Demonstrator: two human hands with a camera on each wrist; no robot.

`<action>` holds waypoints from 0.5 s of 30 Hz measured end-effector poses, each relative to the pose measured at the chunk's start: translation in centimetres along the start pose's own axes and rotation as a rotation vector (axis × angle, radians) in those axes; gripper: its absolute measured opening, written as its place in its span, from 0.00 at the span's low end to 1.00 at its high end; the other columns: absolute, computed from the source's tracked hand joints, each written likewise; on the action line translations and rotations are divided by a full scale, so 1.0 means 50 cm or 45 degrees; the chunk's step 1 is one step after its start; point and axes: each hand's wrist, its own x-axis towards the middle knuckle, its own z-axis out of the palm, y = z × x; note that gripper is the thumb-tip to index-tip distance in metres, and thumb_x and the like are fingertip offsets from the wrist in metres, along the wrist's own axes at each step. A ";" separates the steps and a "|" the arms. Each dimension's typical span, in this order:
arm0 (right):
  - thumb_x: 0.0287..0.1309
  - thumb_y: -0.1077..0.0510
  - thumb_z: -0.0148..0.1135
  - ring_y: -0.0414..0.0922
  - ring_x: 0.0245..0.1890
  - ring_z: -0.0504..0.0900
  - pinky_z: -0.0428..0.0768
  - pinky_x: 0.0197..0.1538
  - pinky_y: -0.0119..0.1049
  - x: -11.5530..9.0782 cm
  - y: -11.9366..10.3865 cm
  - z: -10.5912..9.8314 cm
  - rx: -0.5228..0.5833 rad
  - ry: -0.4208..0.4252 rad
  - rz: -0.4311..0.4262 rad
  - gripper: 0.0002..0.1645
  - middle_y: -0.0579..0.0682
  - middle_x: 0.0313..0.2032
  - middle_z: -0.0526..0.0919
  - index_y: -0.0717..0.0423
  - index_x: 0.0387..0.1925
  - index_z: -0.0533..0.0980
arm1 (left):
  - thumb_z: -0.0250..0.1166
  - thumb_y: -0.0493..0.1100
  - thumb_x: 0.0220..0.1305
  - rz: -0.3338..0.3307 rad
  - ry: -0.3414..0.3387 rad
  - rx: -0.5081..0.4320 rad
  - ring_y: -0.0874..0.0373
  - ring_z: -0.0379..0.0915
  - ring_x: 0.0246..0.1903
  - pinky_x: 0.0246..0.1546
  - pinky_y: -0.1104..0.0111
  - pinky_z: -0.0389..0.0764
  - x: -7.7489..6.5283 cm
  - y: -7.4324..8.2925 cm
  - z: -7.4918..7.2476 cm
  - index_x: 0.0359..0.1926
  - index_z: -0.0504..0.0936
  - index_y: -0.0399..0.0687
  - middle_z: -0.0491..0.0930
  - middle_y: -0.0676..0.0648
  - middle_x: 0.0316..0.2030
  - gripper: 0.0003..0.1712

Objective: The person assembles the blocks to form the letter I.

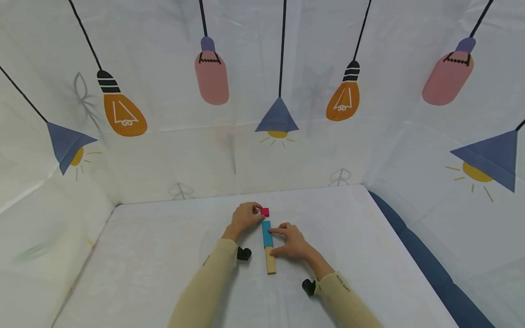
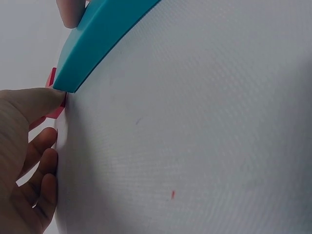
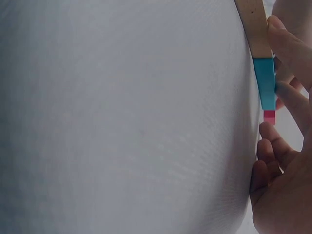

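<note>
A small red block [image 1: 265, 212] sits at the far end of a row of blocks, and the thumb and forefinger of my left hand [image 1: 246, 216] pinch it. Just nearer lies a long blue block [image 1: 267, 233], followed by a plain wooden block [image 1: 270, 262] end to end with it. From the right side, my right hand [image 1: 293, 241] touches the row, its forefinger on the blue block and its thumb at the wooden one. In the left wrist view, the left thumb partly hides the red block [image 2: 56, 112] beside the blue block's end.
The row lies on a white-covered table [image 1: 164, 259]. White sheets printed with lamps [image 1: 277, 118] and bulbs hang behind and at both sides. Dark blue fabric [image 1: 418, 250] runs along the table's right edge. Black cuffs or mounts [image 1: 244, 253] stick out at both wrists.
</note>
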 end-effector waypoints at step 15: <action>0.44 0.41 0.77 0.51 0.52 0.66 0.71 0.50 0.49 -0.001 -0.002 -0.002 0.011 0.002 -0.008 0.41 0.50 0.52 0.71 0.44 0.62 0.75 | 0.72 0.51 0.57 -0.014 -0.025 0.011 0.57 0.73 0.34 0.38 0.62 0.77 0.002 0.000 -0.003 0.52 0.82 0.50 0.79 0.52 0.34 0.23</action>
